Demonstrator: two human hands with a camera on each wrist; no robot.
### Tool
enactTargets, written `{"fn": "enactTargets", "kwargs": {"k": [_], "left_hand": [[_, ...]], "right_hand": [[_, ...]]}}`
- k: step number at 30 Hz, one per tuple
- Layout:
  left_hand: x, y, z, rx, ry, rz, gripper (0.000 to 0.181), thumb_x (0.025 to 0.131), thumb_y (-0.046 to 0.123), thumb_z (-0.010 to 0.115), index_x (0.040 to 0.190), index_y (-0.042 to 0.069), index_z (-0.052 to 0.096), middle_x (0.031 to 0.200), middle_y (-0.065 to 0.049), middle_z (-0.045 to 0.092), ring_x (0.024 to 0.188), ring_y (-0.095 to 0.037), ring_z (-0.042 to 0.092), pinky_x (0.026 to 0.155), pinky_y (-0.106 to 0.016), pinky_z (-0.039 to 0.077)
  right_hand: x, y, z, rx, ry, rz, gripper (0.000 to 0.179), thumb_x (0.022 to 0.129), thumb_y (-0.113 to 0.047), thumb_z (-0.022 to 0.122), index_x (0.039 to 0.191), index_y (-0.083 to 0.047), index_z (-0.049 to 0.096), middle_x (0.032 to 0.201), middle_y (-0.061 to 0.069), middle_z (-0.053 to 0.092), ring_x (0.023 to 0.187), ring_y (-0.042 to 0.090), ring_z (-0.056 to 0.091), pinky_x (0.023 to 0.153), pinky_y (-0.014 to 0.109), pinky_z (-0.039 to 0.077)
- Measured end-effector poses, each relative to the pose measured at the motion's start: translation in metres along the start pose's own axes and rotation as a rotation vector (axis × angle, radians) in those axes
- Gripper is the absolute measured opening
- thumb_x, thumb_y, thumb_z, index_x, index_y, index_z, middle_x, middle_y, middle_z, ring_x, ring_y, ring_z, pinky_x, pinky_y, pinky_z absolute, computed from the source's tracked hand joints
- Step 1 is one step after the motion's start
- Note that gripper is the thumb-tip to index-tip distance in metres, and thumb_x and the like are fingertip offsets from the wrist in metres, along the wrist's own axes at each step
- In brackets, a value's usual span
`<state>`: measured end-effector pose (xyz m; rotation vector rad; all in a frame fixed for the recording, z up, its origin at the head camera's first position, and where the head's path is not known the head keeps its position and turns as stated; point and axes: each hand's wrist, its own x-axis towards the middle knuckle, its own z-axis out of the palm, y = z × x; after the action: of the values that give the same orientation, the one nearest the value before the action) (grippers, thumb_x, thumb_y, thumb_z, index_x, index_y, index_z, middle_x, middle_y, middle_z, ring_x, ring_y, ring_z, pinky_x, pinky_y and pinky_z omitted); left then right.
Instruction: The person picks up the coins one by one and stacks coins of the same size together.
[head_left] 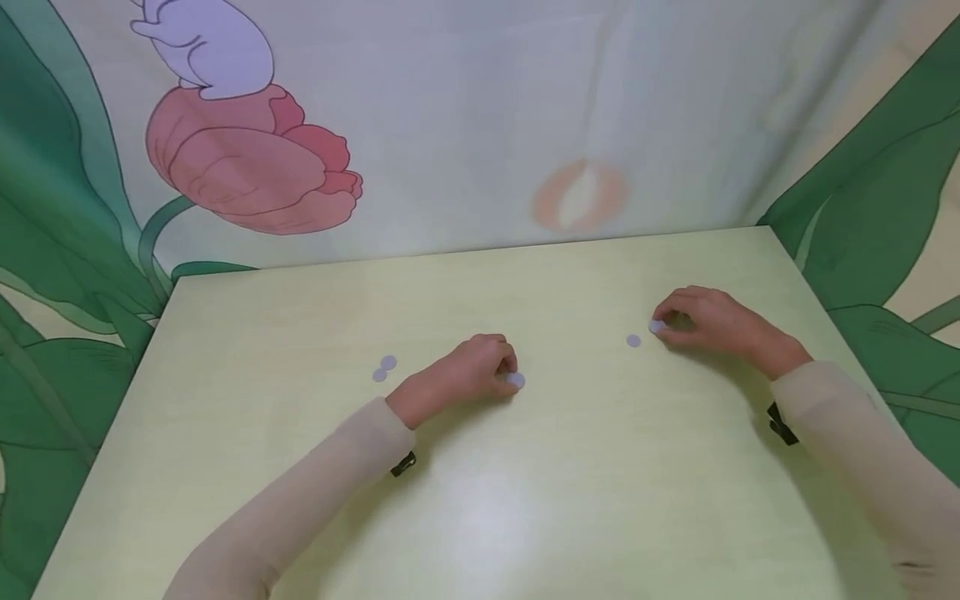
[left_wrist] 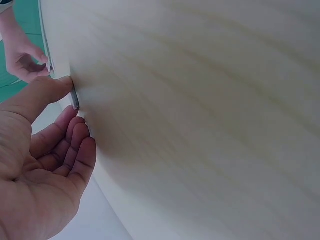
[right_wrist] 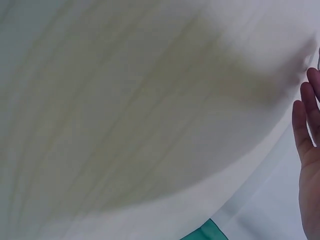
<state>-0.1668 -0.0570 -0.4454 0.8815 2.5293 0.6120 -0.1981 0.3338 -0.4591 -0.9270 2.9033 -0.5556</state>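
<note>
My left hand (head_left: 480, 367) pinches a small pale round disc (head_left: 516, 380) between thumb and index finger, near the middle of the table. In the left wrist view this disc (left_wrist: 75, 98) appears thin and edge-on, close to the tabletop. Farther right, my right hand (head_left: 708, 321) pinches another such disc (head_left: 657, 326) by its fingertips. Just left of that hand lies a loose disc (head_left: 633, 341). Behind the left wrist two more discs lie side by side, a nearer one (head_left: 380, 375) and a farther one (head_left: 388, 362). The right wrist view shows only part of the right hand (right_wrist: 310, 150).
A pale wood-grain table (head_left: 570, 500) spreads under both arms. A printed curtain (head_left: 450, 125) with a pink flower (head_left: 255, 158) hangs along its back edge, and green leaf prints flank both sides. Dark clips (head_left: 783, 423) show under the sleeves at both wrists.
</note>
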Motion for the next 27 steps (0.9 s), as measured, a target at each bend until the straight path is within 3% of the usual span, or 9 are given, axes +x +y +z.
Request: {"fn": "enactTargets", "kwargs": {"k": [6,20,27], "left_hand": [[-0.002,-0.001,0.0,-0.007,0.009,0.004,0.019,0.091,0.014,0.075,0.102,-0.001,0.071,0.096,-0.006,0.061,0.088,-0.019,0.055,0.083,-0.031,0.05],[-0.001,-0.002,0.002,-0.035,0.014,0.003,0.018,0.09,0.012,0.074,0.101,-0.001,0.071,0.093,-0.004,0.059,0.084,-0.018,0.053,0.079,-0.029,0.048],[-0.001,-0.001,0.002,-0.042,0.018,0.001,0.019,0.091,0.012,0.074,0.103,-0.002,0.071,0.095,-0.005,0.059,0.086,-0.019,0.055,0.082,-0.031,0.049]], "right_hand": [[0.003,-0.003,-0.003,-0.011,-0.027,0.03,0.021,0.093,-0.02,0.074,0.108,-0.006,0.075,0.108,0.007,0.071,0.104,0.028,0.064,0.094,0.047,0.051],[0.003,-0.011,-0.01,-0.012,0.007,0.026,0.02,0.088,-0.013,0.078,0.106,-0.004,0.075,0.106,0.007,0.071,0.101,0.026,0.066,0.09,0.046,0.054],[0.007,-0.018,-0.007,0.0,0.036,-0.061,0.019,0.086,-0.012,0.079,0.105,-0.007,0.074,0.104,0.004,0.071,0.098,0.022,0.066,0.086,0.043,0.055]]}}
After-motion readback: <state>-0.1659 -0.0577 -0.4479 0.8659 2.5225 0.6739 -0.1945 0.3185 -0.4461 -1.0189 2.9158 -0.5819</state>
